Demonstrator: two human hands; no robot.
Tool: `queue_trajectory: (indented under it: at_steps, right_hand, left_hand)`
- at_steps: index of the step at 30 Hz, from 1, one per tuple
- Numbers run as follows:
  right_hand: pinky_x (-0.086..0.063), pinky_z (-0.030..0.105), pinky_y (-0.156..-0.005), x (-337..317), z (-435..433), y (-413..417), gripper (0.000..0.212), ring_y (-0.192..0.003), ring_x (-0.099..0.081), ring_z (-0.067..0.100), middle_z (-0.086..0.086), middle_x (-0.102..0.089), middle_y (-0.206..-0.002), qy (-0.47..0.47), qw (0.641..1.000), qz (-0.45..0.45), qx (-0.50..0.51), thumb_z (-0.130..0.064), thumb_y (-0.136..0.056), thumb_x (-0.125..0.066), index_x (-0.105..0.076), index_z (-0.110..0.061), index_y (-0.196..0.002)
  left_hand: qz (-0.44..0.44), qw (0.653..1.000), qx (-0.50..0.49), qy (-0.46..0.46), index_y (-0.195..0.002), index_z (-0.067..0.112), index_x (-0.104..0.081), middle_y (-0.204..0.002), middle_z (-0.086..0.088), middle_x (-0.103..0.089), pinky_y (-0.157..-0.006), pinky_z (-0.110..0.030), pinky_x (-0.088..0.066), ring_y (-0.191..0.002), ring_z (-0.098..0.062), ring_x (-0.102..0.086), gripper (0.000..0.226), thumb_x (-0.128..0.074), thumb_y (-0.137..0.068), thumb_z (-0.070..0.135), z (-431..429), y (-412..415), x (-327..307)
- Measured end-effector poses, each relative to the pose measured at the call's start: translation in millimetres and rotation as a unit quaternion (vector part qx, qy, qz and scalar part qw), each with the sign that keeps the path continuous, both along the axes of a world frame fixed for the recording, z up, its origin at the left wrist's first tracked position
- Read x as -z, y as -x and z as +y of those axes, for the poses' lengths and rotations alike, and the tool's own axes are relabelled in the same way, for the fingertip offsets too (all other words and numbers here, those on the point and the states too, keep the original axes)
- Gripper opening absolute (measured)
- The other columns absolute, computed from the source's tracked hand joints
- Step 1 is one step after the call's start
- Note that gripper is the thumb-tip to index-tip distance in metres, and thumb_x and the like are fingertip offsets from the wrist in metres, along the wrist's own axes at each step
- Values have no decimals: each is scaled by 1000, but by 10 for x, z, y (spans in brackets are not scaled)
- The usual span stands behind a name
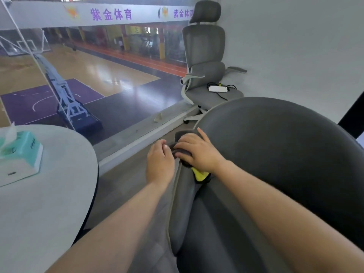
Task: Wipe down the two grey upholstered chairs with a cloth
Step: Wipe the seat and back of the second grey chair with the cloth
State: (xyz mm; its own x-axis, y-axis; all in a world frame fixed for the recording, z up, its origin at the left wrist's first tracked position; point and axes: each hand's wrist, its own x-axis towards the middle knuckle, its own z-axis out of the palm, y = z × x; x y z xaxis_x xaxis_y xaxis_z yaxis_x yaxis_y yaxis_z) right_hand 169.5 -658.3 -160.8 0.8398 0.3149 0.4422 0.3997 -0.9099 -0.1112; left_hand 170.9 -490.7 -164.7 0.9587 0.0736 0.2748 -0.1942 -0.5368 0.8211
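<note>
A grey upholstered chair [275,154] fills the right and lower part of the view, its curved back close to me. A dark grey cloth with a yellow side [200,175] lies on the chair's left edge. My right hand [197,152] presses flat on the cloth with its fingers spread. My left hand [160,160] is just left of it, fingers curled, and seems to pinch the cloth's near edge at the chair's rim. A second grey chair [204,75], with headrest and white frame, stands by the wall beyond.
A white box with black cables [217,88] lies on the far chair's seat. A round white table [49,203] at left carries a green tissue box [21,154]. A glass wall with a low sill [137,142] overlooks a basketball court.
</note>
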Motion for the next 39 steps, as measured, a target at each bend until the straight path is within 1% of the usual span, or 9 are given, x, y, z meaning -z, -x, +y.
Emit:
queue_trajectory:
  at_steps: [4,8,11,19,23,26,28,32,39]
  right_hand:
    - [-5,53,-119,-353,-513,-641,39,-129,-44,9,-14,-58,-126,-2,995,12,98,-61,-94,-40,-61,-39,-119]
    - [-14,50,-115,-621,-1178,-1056,46,-125,-47,16,-10,-60,-125,13,976,24,216,-66,-93,-30,-58,-40,-120]
    - [-26,47,-107,-690,-1680,-1094,50,-121,-50,21,-5,-60,-125,21,959,15,281,-68,-93,-25,-56,-40,-121]
    - [-32,49,-99,-683,-2957,-403,57,-122,-48,29,4,-55,-130,-24,899,-1,438,-69,-93,-22,-43,-36,-135]
    - [-36,53,-96,-533,-3391,274,58,-120,-48,34,8,-52,-132,-21,870,7,492,-68,-95,-25,-31,-35,-142]
    - [-37,53,-96,-422,-3513,827,58,-119,-49,36,11,-52,-131,-35,846,15,532,-66,-95,-31,-28,-33,-142]
    - [-38,52,-97,-338,-3519,1208,57,-120,-47,37,13,-50,-132,-63,832,22,551,-62,-95,-36,-26,-32,-143]
    - [-42,50,-101,-161,-3389,1901,63,-125,-44,37,15,-44,-138,-130,798,51,586,-58,-96,-40,-18,-32,-149]
    - [-45,46,-100,168,-2885,2924,62,-121,-46,31,10,-41,-137,-269,761,74,586,-48,-98,-46,-14,-36,-151]
  left_hand:
    - [19,999,33,-27,-144,15,-45,-144,-9,-49,-107,-41,-40,-131,-29,-47,43,-38,-104,30,-463,-268,-24]
    - [36,965,133,-225,-159,16,-17,-157,-12,-33,-105,-48,-40,-137,-36,-41,64,-32,-104,46,-1004,-487,-189]
    - [8,933,144,-331,-159,13,-10,-158,-16,-29,-102,-52,-42,-135,-40,-40,70,-32,-103,49,-1330,-648,-310]
    - [-49,882,137,-449,-159,10,7,-169,-10,7,-120,-60,-19,-152,-41,-7,83,-31,-101,54,-1860,-748,-334]
    - [-95,839,213,-491,-160,26,7,-168,0,20,-120,-66,2,-153,-35,17,76,-32,-100,49,-2032,-702,-335]
    - [-132,809,308,-484,-160,34,-4,-169,6,11,-123,-59,2,-156,-23,0,67,-34,-101,42,-2106,-500,-284]
    - [-136,810,343,-455,-160,33,-18,-170,5,-4,-126,-48,-7,-154,-17,-16,63,-39,-100,38,-2123,-274,-235]
    - [-152,804,372,-439,-154,27,-38,-166,4,-26,-124,-45,-17,-151,-18,-26,54,-43,-100,31,-2106,275,-75]
    - [-120,777,421,-453,-153,28,-36,-164,4,-29,-124,-44,-16,-150,-17,-27,52,-39,-101,31,-1853,1379,271]
